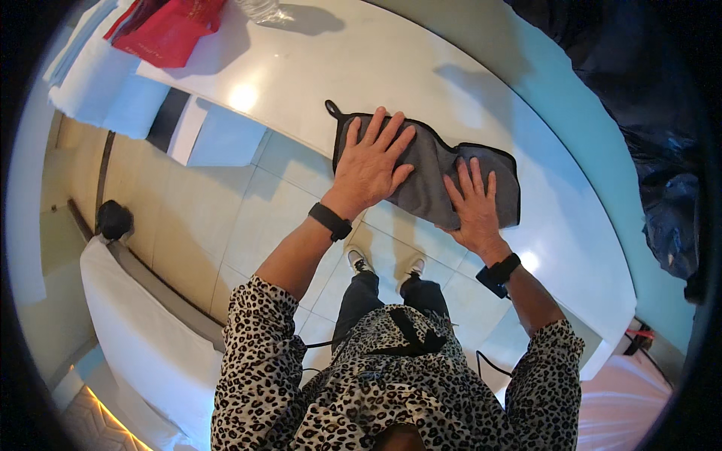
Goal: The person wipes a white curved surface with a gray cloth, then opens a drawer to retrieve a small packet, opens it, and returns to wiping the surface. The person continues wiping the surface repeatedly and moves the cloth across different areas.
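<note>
A grey cloth with black edging and a hanging loop [426,163] lies folded on the white tabletop [316,73], reaching its near edge. My left hand [372,160] rests palm down on the cloth's left part, fingers spread. On its right part lies my right hand [475,206], the fingers spread flat and the thumb at the cloth's near edge. Neither hand grips the cloth visibly. The cloth's underside is hidden.
A red bag [175,34] and a clear plastic item [262,10] stand at the table's far left. White folded fabric [107,84] hangs beside them. A white-covered piece of furniture [146,321] is at lower left. Black plastic sheeting [615,84] lies beyond the table at right.
</note>
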`<control>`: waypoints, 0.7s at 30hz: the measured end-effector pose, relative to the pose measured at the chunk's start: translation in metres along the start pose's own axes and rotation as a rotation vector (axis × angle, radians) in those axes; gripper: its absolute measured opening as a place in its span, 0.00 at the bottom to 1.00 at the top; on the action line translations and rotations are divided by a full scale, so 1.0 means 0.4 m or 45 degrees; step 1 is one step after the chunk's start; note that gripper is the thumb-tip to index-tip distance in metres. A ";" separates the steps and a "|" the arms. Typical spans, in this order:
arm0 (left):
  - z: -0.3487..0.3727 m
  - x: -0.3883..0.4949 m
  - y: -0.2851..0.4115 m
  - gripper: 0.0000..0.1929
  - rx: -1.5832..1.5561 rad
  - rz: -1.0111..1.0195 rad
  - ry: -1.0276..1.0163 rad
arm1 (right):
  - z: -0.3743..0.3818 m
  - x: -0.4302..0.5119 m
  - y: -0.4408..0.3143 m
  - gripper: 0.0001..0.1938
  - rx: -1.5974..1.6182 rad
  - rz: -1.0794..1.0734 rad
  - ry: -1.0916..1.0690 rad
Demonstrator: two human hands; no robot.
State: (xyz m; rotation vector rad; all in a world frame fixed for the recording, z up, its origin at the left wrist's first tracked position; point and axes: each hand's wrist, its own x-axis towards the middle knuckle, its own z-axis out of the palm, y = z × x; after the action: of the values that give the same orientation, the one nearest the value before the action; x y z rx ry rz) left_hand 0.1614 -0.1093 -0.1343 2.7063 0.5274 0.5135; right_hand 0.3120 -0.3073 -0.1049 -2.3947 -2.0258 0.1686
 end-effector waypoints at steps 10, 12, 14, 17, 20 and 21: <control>-0.015 0.007 0.059 0.31 -0.053 0.039 -0.112 | -0.021 -0.016 0.032 0.35 -0.024 -0.024 -0.089; -0.027 0.011 0.067 0.31 -0.033 0.087 -0.154 | -0.047 -0.009 0.032 0.34 0.020 -0.030 -0.117; -0.035 0.014 0.066 0.31 -0.062 0.153 -0.155 | -0.067 0.000 0.032 0.33 0.041 0.003 -0.219; -0.045 0.025 0.013 0.31 0.078 0.166 -0.139 | -0.052 0.039 0.016 0.34 -0.040 -0.109 -0.019; -0.027 0.039 -0.039 0.32 0.194 0.190 -0.189 | -0.013 0.059 0.005 0.37 0.085 -0.102 0.128; -0.022 0.049 -0.060 0.32 0.219 0.177 -0.200 | 0.002 0.073 0.004 0.38 0.138 -0.089 0.163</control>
State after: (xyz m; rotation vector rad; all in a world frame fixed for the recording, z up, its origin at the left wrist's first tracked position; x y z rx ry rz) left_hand 0.1679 -0.0780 -0.1304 2.9314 0.3580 0.2984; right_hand 0.3181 -0.2789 -0.1082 -2.2076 -1.9865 0.1181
